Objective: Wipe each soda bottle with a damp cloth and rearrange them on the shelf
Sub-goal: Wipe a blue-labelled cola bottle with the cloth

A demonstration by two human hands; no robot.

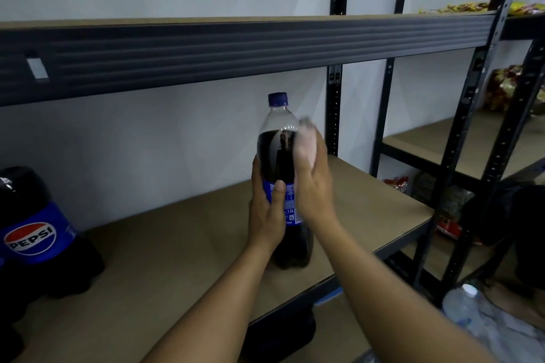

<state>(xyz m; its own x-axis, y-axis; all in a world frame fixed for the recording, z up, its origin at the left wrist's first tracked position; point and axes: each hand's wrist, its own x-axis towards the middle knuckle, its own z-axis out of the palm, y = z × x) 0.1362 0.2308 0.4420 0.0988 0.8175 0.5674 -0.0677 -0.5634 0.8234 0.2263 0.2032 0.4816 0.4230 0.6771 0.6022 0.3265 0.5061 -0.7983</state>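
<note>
The left hand grips the bottle around its blue label. Its fingers are curled round the label, thumb on the near face and the others wrapped round the far left side. The bottle is upright and full of dark soda. Its blue cap is well above these fingers and its base is below them, at the shelf board.

The right hand is on the bottle's right side, just beside the left hand. It holds a white cloth against the bottle's shoulder. The right fingers close on the cloth from the outside, so the cloth lies between them and the clear plastic, with its top edge poking out above the fingertips. This part is blurred, and how tightly they curl is hard to read.

Far to the left of the left fingers, a second bottle with a Pepsi label stands on the same shelf, well apart from the held one. Above both hands runs a dark beam of the next level up. Up and to the right of the right fingers lie snack bags on that level. More bags sit on the neighbouring rack. Low and to the right, below the right forearm, is a clear water bottle with a white cap.
</note>
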